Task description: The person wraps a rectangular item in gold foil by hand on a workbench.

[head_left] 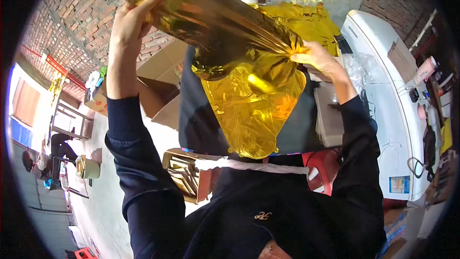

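Note:
A shiny gold foil balloon (218, 17), limp and folded over on itself, is stretched between my two hands above the table. My left hand (136, 17) is closed on its bunched upper left end, thumb on top. At the other end my right hand (314, 58) pinches the foil, drawing it into tight creases. Below lies flat gold foil (254, 120) with a rounded, tabbed lower edge on the dark table (196, 124). Whether it joins the held part cannot be made out. More gold foil (311, 21) is piled at the table's far side.
To the right of the table are flat clear plastic bags (330, 115) and a long white appliance (393, 129) with small items on it. Cardboard boxes (163, 79) stand on the left, with an open box of cardboard pieces (184, 175) nearer. A person (45, 163) sits far left.

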A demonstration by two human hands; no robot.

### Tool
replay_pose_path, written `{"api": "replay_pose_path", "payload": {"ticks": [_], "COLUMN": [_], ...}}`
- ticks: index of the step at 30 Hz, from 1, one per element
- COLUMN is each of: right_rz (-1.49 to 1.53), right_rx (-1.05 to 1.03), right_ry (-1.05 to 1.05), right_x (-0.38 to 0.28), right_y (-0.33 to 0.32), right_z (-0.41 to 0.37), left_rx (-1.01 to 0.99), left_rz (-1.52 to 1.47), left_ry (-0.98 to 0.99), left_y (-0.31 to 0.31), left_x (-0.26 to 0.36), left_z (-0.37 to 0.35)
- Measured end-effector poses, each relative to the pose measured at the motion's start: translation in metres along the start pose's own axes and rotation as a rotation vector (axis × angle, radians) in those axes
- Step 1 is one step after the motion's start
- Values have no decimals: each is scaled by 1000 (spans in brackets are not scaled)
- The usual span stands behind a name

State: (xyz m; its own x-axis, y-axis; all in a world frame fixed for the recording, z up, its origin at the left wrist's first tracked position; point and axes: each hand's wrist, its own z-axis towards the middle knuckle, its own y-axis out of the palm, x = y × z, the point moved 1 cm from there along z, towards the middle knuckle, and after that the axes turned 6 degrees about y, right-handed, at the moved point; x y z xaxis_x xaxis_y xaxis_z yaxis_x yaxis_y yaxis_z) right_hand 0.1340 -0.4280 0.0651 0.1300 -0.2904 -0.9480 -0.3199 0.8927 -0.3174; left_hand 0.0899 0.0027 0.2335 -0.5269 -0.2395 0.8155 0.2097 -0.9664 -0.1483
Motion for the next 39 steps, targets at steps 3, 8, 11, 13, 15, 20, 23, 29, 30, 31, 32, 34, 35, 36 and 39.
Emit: {"api": "replay_pose_path", "payload": {"ticks": [3,8,11,13,15,20,23,29,30,31,32,34,35,36,39], "right_rz": [149,292,62,-219,-510,-1027,-1361,-1317,-1330,-1342,-1339,-1328,-1295,-1261,-1226], "right_rx": [-15,116,481,396,441,130,8,35,42,48,46,44,53,63,65], "right_ry": [-94,-59,-93,-245,-332,-188,-269,-451,-458,-466,-478,-502,-525,-548,-578], "right_x": [-2,3,-9,2,-7,5,29,65,69,71,73,77,82,86,87], "right_y": [-23,-49,-42,-58,-45,25,66,87,88,90,92,97,99,102,110], "right_z": [-4,11,28,61,80,124,136,157,159,160,160,161,163,166,167], "left_rx": [48,-23,-182,-326,-392,-604,-623,-610,-551,-559,-566,-565,-558,-550,-594], "left_rz": [86,-6,-66,-60,-147,-297,-347,-239,-248,-236,-223,-207,-204,-200,-177], "left_ry": [-118,-273,-493,-618,-669,-789,-808,-709,-691,-711,-732,-724,-692,-658,-642], "left_y": [-16,-13,-4,14,40,97,125,133,132,130,126,122,123,123,125], "left_x": [-17,-62,-92,-94,-98,-95,-112,-117,-121,-120,-117,-121,-129,-135,-142], "left_z": [-14,-70,-129,-174,-228,-322,-350,-345,-351,-347,-342,-345,-353,-360,-367]}}
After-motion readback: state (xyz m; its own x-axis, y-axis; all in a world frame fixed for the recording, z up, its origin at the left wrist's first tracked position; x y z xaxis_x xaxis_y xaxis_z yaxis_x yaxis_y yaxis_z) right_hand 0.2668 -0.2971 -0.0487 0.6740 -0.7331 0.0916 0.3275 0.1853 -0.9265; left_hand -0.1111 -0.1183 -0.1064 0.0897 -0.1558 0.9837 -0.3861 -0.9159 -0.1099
